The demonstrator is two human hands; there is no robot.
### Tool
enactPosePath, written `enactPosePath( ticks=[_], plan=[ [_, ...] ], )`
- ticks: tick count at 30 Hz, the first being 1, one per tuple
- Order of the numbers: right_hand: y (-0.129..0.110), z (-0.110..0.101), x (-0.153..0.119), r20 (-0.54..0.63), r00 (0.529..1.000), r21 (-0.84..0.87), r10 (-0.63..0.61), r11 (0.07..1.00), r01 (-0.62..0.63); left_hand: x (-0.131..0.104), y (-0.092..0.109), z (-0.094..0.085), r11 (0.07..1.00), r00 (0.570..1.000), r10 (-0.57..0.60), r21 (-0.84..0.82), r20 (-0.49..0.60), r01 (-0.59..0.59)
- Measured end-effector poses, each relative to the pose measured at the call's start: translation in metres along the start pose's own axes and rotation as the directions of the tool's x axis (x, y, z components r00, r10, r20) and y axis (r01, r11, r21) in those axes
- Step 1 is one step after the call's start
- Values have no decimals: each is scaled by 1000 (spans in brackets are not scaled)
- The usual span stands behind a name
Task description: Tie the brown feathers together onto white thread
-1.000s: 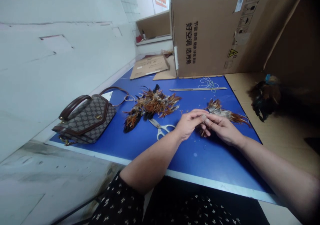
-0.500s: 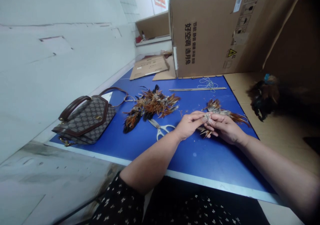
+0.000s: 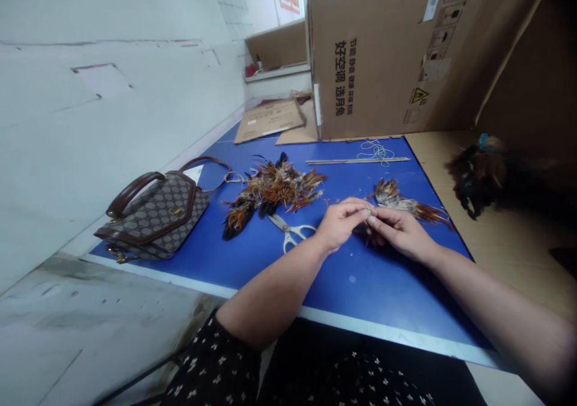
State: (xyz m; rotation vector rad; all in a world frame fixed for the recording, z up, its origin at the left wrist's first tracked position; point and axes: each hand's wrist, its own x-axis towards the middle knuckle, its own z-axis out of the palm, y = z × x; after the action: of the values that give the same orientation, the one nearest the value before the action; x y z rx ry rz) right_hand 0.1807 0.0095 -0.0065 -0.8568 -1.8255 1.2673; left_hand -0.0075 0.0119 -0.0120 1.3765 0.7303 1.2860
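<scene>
Over the blue tabletop, my left hand and my right hand meet at the fingertips, both closed. Between them they pinch the base of a small feather bunch; most of it is hidden behind my fingers. Just beyond my right hand lies a loose group of brown and grey feathers. White-handled scissors rest partly open beside my left wrist. To their upper left spreads a larger pile of brown and black feathers.
A patterned handbag with a brown strap stands at the left. Thin sticks and tangled thread lie at the back, before a big cardboard box. Dark feathers sit on the cardboard at right. Flat cardboard lies behind.
My right hand has turned and shifted slightly left, closer against my left fingers. The feather tips that stuck out below my hands are now mostly hidden. The things on the table stay put.
</scene>
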Motion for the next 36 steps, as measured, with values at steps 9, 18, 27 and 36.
enactPosePath(
  ticks=[9,18,27,36],
  plan=[
    [-3,-8,2,-230,834,-493,-501,799,344,3,-7,2,957,969,-244,-169,-38,234],
    [0,-6,3,-149,836,-462,-528,785,413,1,-10,2,963,970,-243,-109,29,245],
    [6,-6,3,-102,878,-443,-467,812,381,2,-13,-3,981,982,-189,-40,-19,188],
    [13,-8,3,-117,852,-494,-511,774,396,6,-16,-5,972,974,-216,-107,-74,208]
  ],
)
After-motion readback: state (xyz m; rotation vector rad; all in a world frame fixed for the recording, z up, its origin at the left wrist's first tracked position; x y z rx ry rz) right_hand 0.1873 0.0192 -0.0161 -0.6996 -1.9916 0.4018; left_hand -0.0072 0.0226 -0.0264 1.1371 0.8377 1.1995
